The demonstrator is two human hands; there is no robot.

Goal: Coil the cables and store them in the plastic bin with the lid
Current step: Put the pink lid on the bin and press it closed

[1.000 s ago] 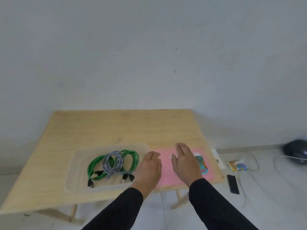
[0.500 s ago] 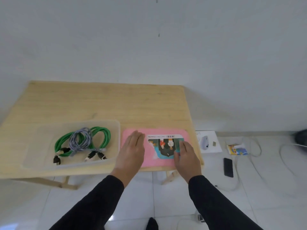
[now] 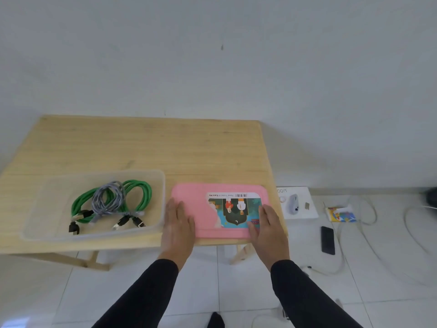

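A clear plastic bin (image 3: 42, 204) stands on the left of the wooden table (image 3: 153, 147). Inside it lie a coiled green cable (image 3: 144, 195) and a coiled grey cable (image 3: 106, 197) on top of it. Right of the bin, a pink lid (image 3: 194, 202) with a colourful label lies flat near the table's front edge. My left hand (image 3: 178, 229) rests flat on the lid's left end, fingers stretched out. My right hand (image 3: 269, 230) lies flat on the lid's right front corner. Neither hand is curled around anything.
On the tiled floor to the right are a white box (image 3: 305, 209) showing a mouse, a black phone (image 3: 328, 240), a colourful packet (image 3: 340, 214) and loose white cords (image 3: 369, 209). A wall runs behind the table.
My hands have spread apart to the two ends of the pink lid, uncovering its label. The view has tilted down and shifted right.
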